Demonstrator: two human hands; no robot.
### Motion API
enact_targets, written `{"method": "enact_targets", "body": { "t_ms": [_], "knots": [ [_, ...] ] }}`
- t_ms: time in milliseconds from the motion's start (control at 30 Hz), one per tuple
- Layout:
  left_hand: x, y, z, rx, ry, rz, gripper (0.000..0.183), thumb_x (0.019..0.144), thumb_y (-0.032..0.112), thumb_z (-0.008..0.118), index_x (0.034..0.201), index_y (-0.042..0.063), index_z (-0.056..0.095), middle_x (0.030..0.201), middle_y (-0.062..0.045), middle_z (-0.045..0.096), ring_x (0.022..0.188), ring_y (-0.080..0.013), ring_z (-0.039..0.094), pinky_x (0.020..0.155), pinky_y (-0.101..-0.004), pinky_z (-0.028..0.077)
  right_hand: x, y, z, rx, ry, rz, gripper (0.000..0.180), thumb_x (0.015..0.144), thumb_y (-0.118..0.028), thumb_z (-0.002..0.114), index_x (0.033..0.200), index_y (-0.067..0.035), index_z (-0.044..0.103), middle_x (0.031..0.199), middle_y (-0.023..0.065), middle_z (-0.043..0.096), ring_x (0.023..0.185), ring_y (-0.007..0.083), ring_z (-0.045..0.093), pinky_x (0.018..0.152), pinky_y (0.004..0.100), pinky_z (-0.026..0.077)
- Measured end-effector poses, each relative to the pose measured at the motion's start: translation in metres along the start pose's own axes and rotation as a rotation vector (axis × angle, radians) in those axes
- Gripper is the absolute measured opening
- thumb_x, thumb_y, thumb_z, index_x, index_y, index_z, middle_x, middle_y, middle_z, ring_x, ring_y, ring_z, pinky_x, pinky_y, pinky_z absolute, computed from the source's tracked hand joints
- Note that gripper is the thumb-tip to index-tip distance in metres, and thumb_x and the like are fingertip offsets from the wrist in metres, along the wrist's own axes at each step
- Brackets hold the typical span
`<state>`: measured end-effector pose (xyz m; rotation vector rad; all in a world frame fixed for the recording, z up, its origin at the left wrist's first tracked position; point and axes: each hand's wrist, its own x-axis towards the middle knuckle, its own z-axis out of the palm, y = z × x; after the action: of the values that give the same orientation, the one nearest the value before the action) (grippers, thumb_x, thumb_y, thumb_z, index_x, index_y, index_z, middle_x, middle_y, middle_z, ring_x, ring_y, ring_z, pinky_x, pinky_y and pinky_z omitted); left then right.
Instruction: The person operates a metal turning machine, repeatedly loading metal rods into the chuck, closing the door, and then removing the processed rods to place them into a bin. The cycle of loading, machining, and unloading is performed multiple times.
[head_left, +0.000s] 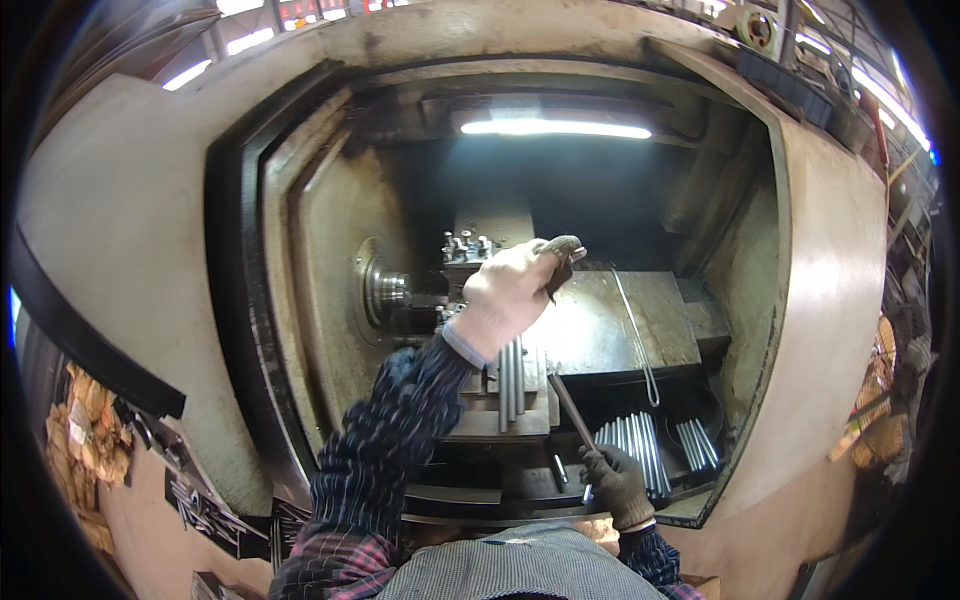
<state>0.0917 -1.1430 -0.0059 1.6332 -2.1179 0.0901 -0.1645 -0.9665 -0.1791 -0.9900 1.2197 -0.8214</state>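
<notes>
My left hand (514, 289), in a pale knit glove with dirty fingertips, reaches across the inside of a lathe. Its fingers are bent together; a small shiny spot shows at the tips, but I cannot tell whether they hold something. My right hand (619, 484), in a darker glove, grips the lower end of a dull metal rod (574, 412), which slants up and left. Left of my left hand are the spindle chuck (386, 289) and a tool block with bolts (466, 246). Bright metal rods (512, 386) lie just below my left wrist.
Several bright rods (637, 450) lie right of my right hand, with a smaller group (696, 444) beyond. A long wire hook (636, 337) rests on the metal cover (660, 307). The enclosure's edge (784, 300) bounds the right side. Trays of metal pieces (206, 510) sit lower left.
</notes>
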Motion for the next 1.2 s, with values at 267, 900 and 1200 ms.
{"method": "enact_targets", "body": {
  "t_ms": [267,900,1200],
  "knots": [
    [-0.208,-0.001,-0.149,-1.581,0.515,-0.26,0.036,0.104,-0.004,0.05,0.14,-0.007,0.053,0.127,-0.02,0.066,0.112,-0.0337,0.071,0.101,-0.047,0.059,0.104,-0.076,0.063,-0.429,0.028,-0.332,0.043,0.099,-0.047,0.067,0.104,-0.006,0.078,0.073,0.0028,0.069,0.066,0.0105,0.064,0.061,0.0288,0.051],
    [-0.482,-0.097,-0.252,-0.291,1.203,-0.784,0.058,0.091,-0.008,0.041,0.148,-0.004,0.051,0.131,-0.014,0.067,0.092,-0.0112,0.065,0.072,-0.0207,0.049,0.277,-0.168,0.192,-1.056,-0.392,-0.395,0.042,0.094,-0.046,0.072,0.111,-0.009,0.078,0.092,0.0087,0.075,0.084,0.0205,0.071,0.076,0.0353,0.056],
    [-0.398,-0.133,-0.234,-0.184,1.227,-0.811,0.04,0.104,-0.002,0.052,0.144,0.001,0.058,0.133,-0.009,0.067,0.11,-0.0133,0.065,0.093,-0.0269,0.054,0.263,-0.189,0.224,-1.88,-0.315,-0.472,0.04,0.093,-0.047,0.065,0.114,-0.015,0.078,0.109,0.0133,0.077,0.106,0.032,0.073,0.093,0.0438,0.056]
  ]
}}
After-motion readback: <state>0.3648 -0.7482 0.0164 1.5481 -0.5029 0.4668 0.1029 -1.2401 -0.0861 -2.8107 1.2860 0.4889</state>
